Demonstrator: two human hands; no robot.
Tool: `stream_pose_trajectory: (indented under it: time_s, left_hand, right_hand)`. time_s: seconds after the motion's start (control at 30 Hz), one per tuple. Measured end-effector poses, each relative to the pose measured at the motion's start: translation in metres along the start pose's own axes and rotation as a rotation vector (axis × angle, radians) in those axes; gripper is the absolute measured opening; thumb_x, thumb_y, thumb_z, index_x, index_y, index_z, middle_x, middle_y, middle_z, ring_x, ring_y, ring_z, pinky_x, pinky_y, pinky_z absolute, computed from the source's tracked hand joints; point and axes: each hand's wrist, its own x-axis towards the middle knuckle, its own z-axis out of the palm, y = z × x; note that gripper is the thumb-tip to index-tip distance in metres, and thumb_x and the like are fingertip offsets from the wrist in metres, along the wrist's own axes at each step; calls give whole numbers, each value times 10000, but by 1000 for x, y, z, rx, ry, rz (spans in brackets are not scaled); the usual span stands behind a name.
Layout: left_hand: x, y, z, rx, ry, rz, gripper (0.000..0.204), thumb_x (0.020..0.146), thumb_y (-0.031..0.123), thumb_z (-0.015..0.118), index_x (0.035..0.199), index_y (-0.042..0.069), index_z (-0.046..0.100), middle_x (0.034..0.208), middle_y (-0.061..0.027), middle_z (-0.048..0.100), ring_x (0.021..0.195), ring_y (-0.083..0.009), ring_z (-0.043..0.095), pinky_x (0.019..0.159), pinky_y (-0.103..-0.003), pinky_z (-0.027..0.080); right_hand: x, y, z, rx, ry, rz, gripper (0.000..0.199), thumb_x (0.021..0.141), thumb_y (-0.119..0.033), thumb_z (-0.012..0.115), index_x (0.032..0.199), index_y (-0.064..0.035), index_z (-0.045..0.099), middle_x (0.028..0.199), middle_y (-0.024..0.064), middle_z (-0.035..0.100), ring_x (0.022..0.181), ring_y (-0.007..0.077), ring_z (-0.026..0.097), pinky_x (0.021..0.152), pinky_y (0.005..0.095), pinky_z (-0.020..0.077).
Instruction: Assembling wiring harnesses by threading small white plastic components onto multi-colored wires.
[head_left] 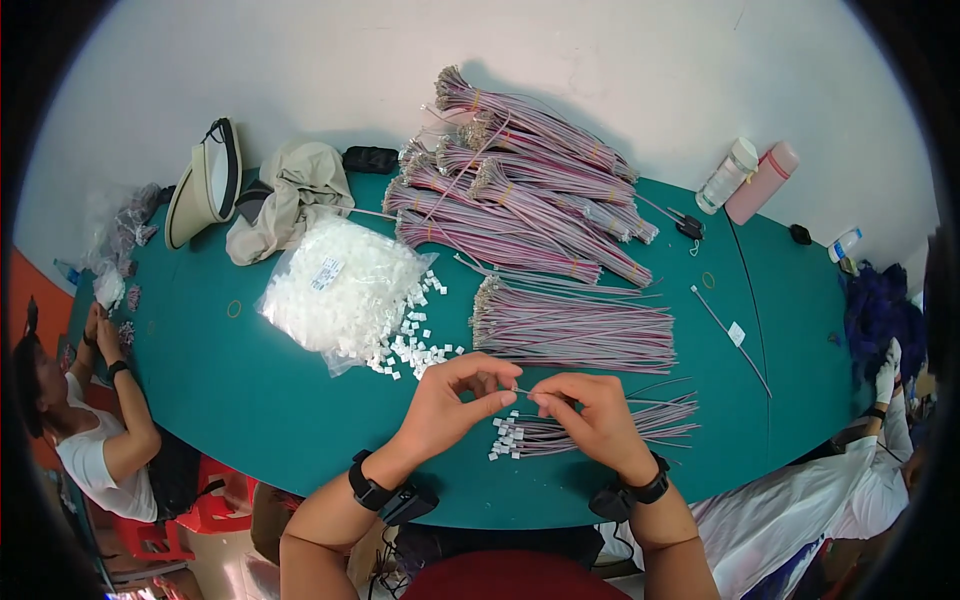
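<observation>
Above the front part of the table, my left hand [455,402] and my right hand [592,412] meet with pinched fingertips. A short bit of thin grey wire [525,391] shows between them, held by my right fingers. What my left fingertips grip at its end is too small to make out. Just below lies a loose bunch of wires with white connectors [507,436] at the left ends. Beyond my hands is a wide layer of grey and purple wires [575,325]. Loose white connector housings [412,352] are scattered past my left hand, beside a full clear plastic bag [345,285].
Tied wire bundles [520,190] are piled against the wall. A cap [207,185] and beige cloth [300,190] lie at the back left; bottles [763,183] stand back right. One tagged wire [735,335] lies to the right. People work at both ends of the green table [240,400].
</observation>
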Motion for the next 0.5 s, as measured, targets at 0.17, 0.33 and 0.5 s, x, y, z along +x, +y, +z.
stream_pose_trajectory:
  time_s: [0.17, 0.33, 0.5]
  left_hand:
    - [-2, 0, -3, 114, -25, 72, 138, 843, 20, 719, 979, 14, 702, 929, -36, 668, 748, -66, 564, 657, -219, 451]
    - [-2, -4, -5, 117, -32, -5, 102, 856, 34, 709, 951, 3, 693, 924, -35, 670, 774, -75, 586, 690, -218, 465]
    - [-3, -4, -4, 28, -30, -138, 91, 871, 48, 696, 940, -10, 687, 924, -44, 679, 838, -95, 627, 762, -233, 498]
  right_hand:
    - [0, -7, -3, 13, -59, 96, 85, 873, -56, 677, 928, 6, 696, 755, 73, 680, 629, 93, 613, 546, 226, 464]
    - [0, -6, 3, 70, 2, 109, 94, 867, -62, 687, 931, 4, 707, 748, 69, 685, 628, 81, 612, 546, 214, 458]
    - [-1, -4, 5, 81, 57, 79, 91, 852, -51, 698, 926, -4, 722, 747, 62, 688, 611, 73, 603, 528, 208, 444]
